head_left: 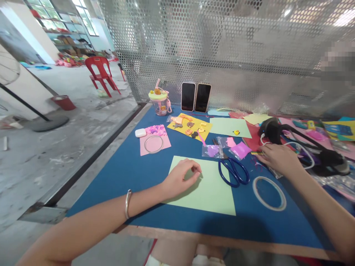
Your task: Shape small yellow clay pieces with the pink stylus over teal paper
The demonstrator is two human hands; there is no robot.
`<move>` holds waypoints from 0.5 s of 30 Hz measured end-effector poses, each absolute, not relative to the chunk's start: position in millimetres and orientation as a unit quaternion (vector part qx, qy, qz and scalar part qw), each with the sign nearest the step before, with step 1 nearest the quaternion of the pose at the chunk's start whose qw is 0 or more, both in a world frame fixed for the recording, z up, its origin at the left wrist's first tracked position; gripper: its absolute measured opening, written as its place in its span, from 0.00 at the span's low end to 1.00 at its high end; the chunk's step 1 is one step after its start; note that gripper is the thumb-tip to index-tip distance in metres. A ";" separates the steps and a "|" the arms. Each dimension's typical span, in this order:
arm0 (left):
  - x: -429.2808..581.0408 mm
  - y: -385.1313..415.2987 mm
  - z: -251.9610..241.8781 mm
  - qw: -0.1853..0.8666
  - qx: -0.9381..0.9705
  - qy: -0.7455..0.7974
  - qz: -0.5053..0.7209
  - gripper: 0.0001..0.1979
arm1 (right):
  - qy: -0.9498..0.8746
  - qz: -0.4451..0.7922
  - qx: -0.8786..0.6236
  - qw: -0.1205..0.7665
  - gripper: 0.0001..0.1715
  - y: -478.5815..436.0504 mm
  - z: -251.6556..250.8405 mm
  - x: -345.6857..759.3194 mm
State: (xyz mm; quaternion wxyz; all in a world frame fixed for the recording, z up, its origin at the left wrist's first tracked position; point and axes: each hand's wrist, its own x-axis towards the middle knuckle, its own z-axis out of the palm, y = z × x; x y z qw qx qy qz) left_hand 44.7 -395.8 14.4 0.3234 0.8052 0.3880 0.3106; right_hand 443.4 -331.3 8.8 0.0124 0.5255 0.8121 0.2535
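My left hand [181, 178] rests on a pale green paper sheet [210, 192] in front of me, fingers curled in a loose fist with nothing visible in them. A silver bangle sits on that wrist. My right hand [277, 157] reaches to the right, fingertips pressed down on the red paper [253, 138] and small scraps next to a black device [270, 130] with a white cable. Blue-handled scissors [234, 171] lie between the hands. A clear tape ring [269, 193] lies below the right hand.
The blue table [133, 177] carries a pink sheet with a ring [154, 144], a yellow sheet with small figures [190, 127], another green sheet [230, 127], plastic bags, two phones [195, 97] propped against perforated metal, and a cup [159, 101]. A red chair [101, 74] stands far left.
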 end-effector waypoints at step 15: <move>42.9 -396.9 11.5 0.330 0.809 0.373 0.311 0.05 | 0.824 0.364 0.433 0.030 0.16 -323.3 9.5 445.2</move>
